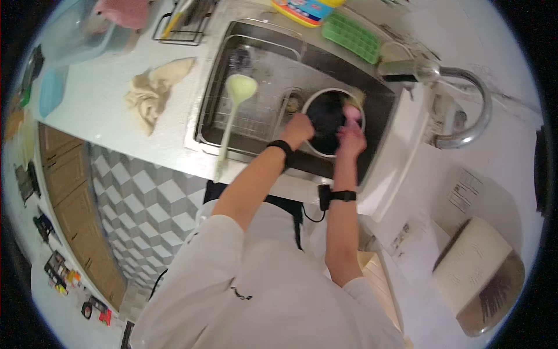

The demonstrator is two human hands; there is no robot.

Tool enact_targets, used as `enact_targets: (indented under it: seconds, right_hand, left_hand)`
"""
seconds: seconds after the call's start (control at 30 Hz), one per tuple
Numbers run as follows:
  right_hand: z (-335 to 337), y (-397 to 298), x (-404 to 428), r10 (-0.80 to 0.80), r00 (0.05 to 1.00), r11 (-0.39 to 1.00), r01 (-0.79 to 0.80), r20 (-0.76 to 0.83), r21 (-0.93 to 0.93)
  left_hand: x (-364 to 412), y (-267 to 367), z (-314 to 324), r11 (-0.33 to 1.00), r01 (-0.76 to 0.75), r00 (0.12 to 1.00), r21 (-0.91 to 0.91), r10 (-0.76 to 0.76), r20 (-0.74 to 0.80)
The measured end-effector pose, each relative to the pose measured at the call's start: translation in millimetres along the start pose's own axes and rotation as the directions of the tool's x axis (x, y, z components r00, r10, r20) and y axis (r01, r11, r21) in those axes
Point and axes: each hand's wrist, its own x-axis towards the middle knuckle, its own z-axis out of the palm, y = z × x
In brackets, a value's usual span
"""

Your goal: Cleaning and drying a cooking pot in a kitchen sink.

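Note:
A round dark pot or pan [323, 120] with a pale rim stands in the right part of the stainless steel sink [380, 114]. At its left rim, my left hand [299, 130] is closed and grips the edge. My right hand [352, 138] holds a pink-handled scrubbing brush [352, 112] against the inner right side of the pot. Blur hides the exact shape of the brush's yellowish head. To the left of my hands, a pale green ladle [241, 89] lies across a wire rack [255, 131], its handle reaching over the front edge.
A chrome faucet [481, 102] curves at the right. Behind the sink sit a green gridded tray [351, 38] and a yellow-and-blue labelled container [307, 12]. On the left counter lie a crumpled beige cloth [150, 96] and a black wire holder [181, 41].

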Motion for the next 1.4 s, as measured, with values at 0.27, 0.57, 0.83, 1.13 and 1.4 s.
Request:
enact_targets:
  seconds: [0.27,0.57,0.83,1.13,1.4]
  right_hand:
    - [43.7,-33.4,-34.1,-0.235,0.901,0.907,0.338,0.364,-0.252]
    - [50.3,-16.8,-46.6,-0.381,0.790,0.609,0.605,0.480,-0.513]
    - [31.3,-19.8,-41.8,-0.598,0.685,0.527,0.727,0.416,-0.441]
    - [27.0,7.1,-28.8,-0.560,0.783,0.690,0.622,0.270,-0.371]
    - [-13.2,-32.0,-44.1,-0.121,0.990,0.940,0.137,0.070,-0.313]
  left_hand:
    - [44.2,-26.5,5.3,0.985,0.046,0.977,0.167,-0.009,-0.214]
    - [1.1,-15.7,-8.4,0.996,-0.046,0.936,0.082,0.072,-0.345]
    - [-0.3,7.1,-37.8,0.994,0.063,0.958,0.085,-0.036,-0.285]
    - [5.5,4.8,-23.3,0.994,0.021,0.989,0.108,-0.005,-0.145]
    - [26.4,-52.9,33.3,0.973,-0.181,0.882,0.140,0.224,-0.414]
